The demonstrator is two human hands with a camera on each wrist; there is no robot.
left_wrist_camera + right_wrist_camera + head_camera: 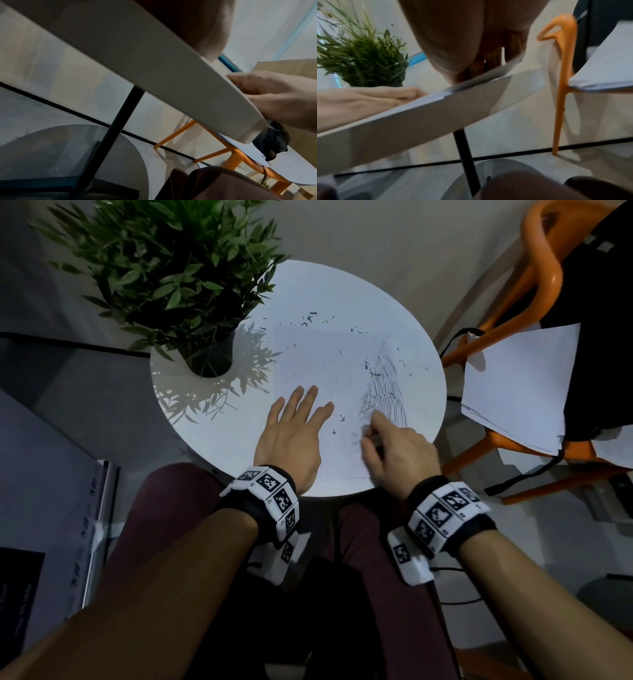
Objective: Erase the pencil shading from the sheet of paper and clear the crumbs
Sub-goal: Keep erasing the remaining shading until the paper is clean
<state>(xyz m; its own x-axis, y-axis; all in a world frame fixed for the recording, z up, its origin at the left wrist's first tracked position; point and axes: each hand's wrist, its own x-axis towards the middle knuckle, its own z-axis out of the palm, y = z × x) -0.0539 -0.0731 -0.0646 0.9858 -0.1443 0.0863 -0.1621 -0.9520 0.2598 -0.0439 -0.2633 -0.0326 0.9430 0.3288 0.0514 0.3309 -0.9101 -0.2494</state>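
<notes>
Plainly the sheet of paper [318,361] on the round white table [191,392] is thin and likely to slide or buckle, so the left hand [291,433] lies flat on it, fingers straight. Right hand [399,446] pinches something small, probably an eraser, beside the remaining pencil shading [385,392]; light crumbs [310,318] lie scattered.

Head camera looking steeply down on the round desk [191,392], both wrist cameras low at its near rim, looking up and across, all sharing the orange chair [544,285]
</notes>
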